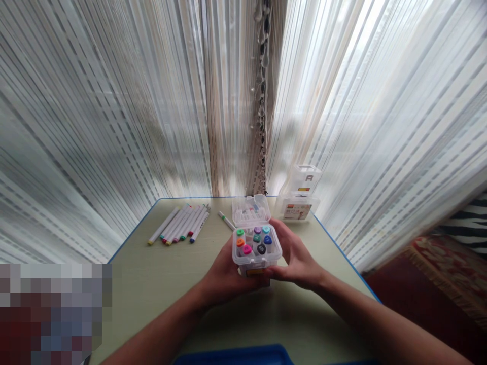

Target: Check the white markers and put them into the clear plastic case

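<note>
A small clear plastic marker box (255, 256) with its lid flipped open stands near the middle of the table. Several markers stand upright inside it, coloured caps showing. My left hand (224, 276) is wrapped round the box's left and front side. My right hand (299, 258) grips its right side, fingers curled against the wall. Several white markers (182, 224) lie side by side on the table to the far left. One single marker (227, 221) lies apart, just left of the open lid.
The pale table (152, 284) has a blue edge. Two stacked clear boxes (300, 200) stand at the far right corner. White striped curtains hang close behind. A blue object (236, 355) sits at the near edge. A red rug (429, 284) lies to the right.
</note>
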A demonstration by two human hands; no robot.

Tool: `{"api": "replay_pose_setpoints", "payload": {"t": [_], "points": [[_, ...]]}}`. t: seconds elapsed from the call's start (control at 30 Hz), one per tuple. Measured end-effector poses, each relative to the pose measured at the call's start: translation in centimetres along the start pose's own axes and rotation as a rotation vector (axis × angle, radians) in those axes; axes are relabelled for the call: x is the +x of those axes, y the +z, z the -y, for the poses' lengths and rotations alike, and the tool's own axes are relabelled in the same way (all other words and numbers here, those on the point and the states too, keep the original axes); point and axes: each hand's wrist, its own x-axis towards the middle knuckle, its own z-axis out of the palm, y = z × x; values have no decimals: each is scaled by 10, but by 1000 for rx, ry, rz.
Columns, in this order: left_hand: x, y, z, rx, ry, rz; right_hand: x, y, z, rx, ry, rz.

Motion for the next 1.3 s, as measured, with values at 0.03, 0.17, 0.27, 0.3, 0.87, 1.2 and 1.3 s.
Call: {"api": "replay_pose_setpoints", "payload": {"t": [0.03, 0.17, 0.27, 0.3, 0.87, 1.2, 1.3], "points": [[0, 1, 0, -16, -11, -7, 0, 0, -1, -6, -13, 1], [-2, 2, -3, -100, -22, -31, -3, -1, -1, -18, -38, 4], [-2, 1, -5, -174, 21, -3, -5, -1, 4, -3, -31, -1], [-2, 1, -6, -196, 30, 10, -5, -1, 6, 0, -28, -6], [-2, -4, -17, -91, 131, -30, -6, -5, 18, -215, -146, -14], [-8, -3, -23, -3, 200, -13, -11, -3, 32, -445, -261, -49], [-8, -2, -24, 15, 250, -20, -14, 0, 33, -438, -264, -60]]}}
